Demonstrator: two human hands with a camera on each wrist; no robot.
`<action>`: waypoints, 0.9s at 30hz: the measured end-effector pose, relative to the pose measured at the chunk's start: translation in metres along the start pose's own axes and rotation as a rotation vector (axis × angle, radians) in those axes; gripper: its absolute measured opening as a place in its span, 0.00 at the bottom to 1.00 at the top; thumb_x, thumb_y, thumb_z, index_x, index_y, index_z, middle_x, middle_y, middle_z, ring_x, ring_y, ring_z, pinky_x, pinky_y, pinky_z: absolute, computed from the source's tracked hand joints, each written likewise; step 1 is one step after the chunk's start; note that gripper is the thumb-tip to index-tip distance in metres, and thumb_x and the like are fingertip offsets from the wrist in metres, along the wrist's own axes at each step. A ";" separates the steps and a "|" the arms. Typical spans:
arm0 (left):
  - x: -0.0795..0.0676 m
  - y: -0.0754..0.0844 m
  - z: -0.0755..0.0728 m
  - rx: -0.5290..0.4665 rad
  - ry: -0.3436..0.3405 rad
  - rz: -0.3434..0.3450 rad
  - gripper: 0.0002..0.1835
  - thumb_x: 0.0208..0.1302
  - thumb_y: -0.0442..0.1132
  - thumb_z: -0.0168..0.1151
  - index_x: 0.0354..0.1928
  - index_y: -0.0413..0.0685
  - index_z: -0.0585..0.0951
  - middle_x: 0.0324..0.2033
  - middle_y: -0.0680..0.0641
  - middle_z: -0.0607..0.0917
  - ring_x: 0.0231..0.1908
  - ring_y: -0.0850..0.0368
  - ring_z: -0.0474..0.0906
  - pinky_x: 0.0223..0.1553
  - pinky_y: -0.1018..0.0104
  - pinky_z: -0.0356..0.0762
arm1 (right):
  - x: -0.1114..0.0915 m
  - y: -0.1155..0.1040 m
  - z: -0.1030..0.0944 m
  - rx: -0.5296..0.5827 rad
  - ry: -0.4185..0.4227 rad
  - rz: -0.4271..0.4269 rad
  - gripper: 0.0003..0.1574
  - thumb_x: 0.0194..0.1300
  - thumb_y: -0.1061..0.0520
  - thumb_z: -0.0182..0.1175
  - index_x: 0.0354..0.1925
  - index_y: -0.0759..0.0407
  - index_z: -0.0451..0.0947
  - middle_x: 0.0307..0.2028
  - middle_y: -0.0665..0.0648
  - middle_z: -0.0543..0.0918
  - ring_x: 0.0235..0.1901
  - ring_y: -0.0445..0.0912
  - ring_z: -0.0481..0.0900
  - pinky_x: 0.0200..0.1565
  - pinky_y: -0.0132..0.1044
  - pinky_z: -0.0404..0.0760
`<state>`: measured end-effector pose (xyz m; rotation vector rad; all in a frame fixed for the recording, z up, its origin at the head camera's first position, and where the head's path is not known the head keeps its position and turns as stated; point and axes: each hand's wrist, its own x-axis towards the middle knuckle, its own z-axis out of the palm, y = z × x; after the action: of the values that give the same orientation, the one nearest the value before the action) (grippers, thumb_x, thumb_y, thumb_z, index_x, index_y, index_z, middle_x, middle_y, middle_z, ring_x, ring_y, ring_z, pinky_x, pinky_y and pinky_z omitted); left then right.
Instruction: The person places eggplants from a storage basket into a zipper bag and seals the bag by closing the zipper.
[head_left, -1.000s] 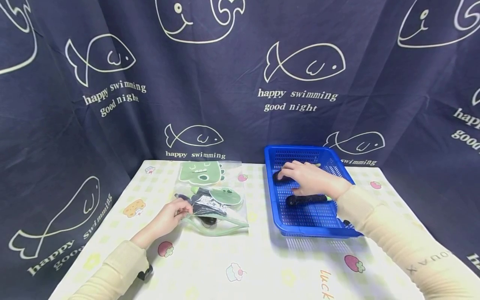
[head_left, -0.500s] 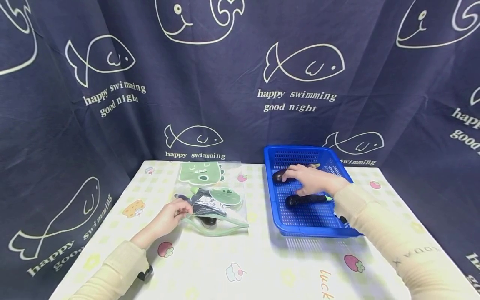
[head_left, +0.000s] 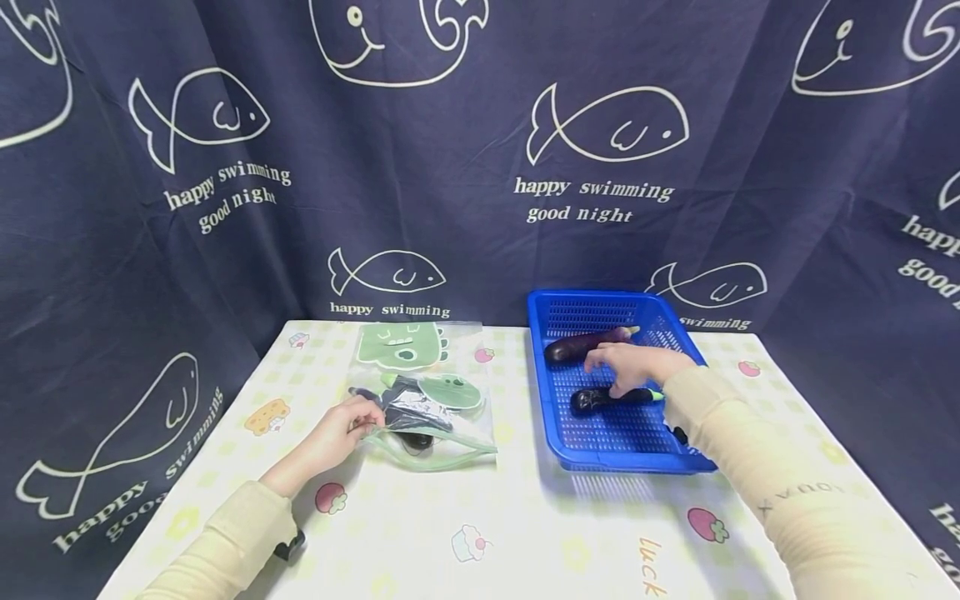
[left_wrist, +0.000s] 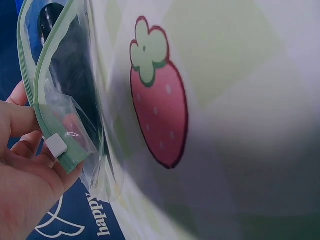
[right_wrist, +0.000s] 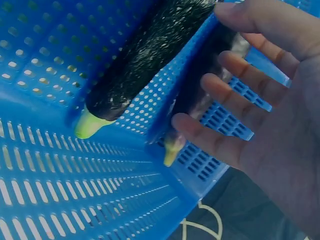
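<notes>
Overhanging glossy eggplants, the right hand gapes; the left hand pinches filmy plastic.

A left hand pinches a clear, green-edged bag on a patterned table. The right hand is in a blue basket, beside a purple eggplant and over a black eggplant. Behind hangs a navy fish-print curtain.

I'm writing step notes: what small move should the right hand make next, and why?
Probably close the right hand around the nearer glossy black, green-tipped eggplant in the blue perforated plastic basket: the thumb overlaps it in the head view, the hand seems empty, and the left hand pinches the clear, green-edged plastic bag, whose mouth gapes.
</notes>
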<state>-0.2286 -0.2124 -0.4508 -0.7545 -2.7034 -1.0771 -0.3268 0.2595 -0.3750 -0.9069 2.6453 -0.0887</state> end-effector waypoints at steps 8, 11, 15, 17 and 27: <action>0.000 -0.001 0.000 0.001 -0.005 -0.004 0.13 0.47 0.21 0.57 0.29 0.49 0.77 0.28 0.51 0.75 0.31 0.59 0.69 0.33 0.69 0.71 | 0.005 0.015 0.011 -0.011 0.029 -0.092 0.29 0.33 0.68 0.66 0.40 0.59 0.71 0.34 0.57 0.74 0.36 0.51 0.72 0.39 0.41 0.72; 0.000 -0.001 0.000 0.004 -0.009 -0.006 0.13 0.47 0.22 0.57 0.29 0.49 0.77 0.28 0.51 0.75 0.31 0.57 0.69 0.33 0.68 0.71 | 0.006 0.016 0.013 0.012 0.022 -0.086 0.28 0.31 0.70 0.65 0.37 0.58 0.71 0.33 0.56 0.74 0.34 0.51 0.72 0.36 0.39 0.71; 0.000 -0.001 0.000 0.003 -0.011 -0.008 0.13 0.47 0.22 0.57 0.29 0.50 0.77 0.28 0.50 0.75 0.31 0.57 0.70 0.34 0.68 0.71 | 0.007 0.015 0.016 0.042 -0.004 -0.067 0.27 0.32 0.71 0.64 0.35 0.57 0.70 0.32 0.56 0.74 0.34 0.50 0.71 0.36 0.38 0.70; 0.001 -0.002 0.001 0.004 -0.011 -0.009 0.13 0.48 0.22 0.58 0.29 0.50 0.77 0.28 0.50 0.75 0.31 0.58 0.69 0.33 0.69 0.71 | 0.007 0.015 0.018 0.044 -0.012 -0.067 0.26 0.31 0.72 0.63 0.34 0.57 0.70 0.32 0.56 0.74 0.33 0.49 0.71 0.36 0.37 0.70; 0.000 -0.002 0.001 -0.001 -0.005 -0.018 0.14 0.47 0.21 0.58 0.29 0.50 0.77 0.28 0.51 0.74 0.31 0.60 0.68 0.33 0.69 0.70 | 0.010 0.015 0.024 0.053 -0.002 -0.061 0.26 0.29 0.73 0.61 0.32 0.55 0.69 0.28 0.52 0.73 0.29 0.44 0.69 0.34 0.34 0.68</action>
<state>-0.2292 -0.2128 -0.4531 -0.7348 -2.7191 -1.0826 -0.3351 0.2665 -0.4028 -0.9691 2.6013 -0.1726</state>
